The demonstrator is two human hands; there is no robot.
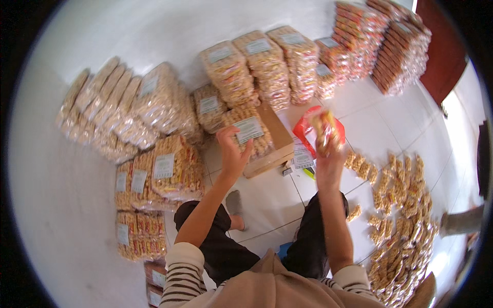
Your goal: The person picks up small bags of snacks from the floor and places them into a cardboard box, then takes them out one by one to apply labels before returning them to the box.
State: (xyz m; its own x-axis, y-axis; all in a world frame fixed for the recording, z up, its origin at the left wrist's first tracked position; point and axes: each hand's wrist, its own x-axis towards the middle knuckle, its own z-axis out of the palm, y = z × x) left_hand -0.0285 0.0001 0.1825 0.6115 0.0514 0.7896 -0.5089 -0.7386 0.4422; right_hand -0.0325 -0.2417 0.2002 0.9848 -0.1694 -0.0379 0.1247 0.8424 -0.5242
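Note:
My left hand [232, 152] is over the near left edge of a clear plastic pack of snack bars [263, 143], thumb and fingers spread around its printed label [248, 129]. Whether the fingertips press on the pack cannot be told. That pack lies on a brown cardboard box [283, 133]. My right hand [330, 165] grips a few snack bars in clear wrappers [325, 127], blurred and raised above the floor. Behind them is a red plastic bag [304, 129]. Printed paper slips [303, 158] and a yellow-green tool [309, 173], partly hidden, lie beside the box.
Stacks of filled packs [246, 65] line the wall, with more labelled packs [175, 173] at left. Darker packs [400, 57] are piled at the far right. A heap of loose wrapped bars [404, 238] covers the tiled floor [265, 208] at right, near a grey post-like object [462, 220].

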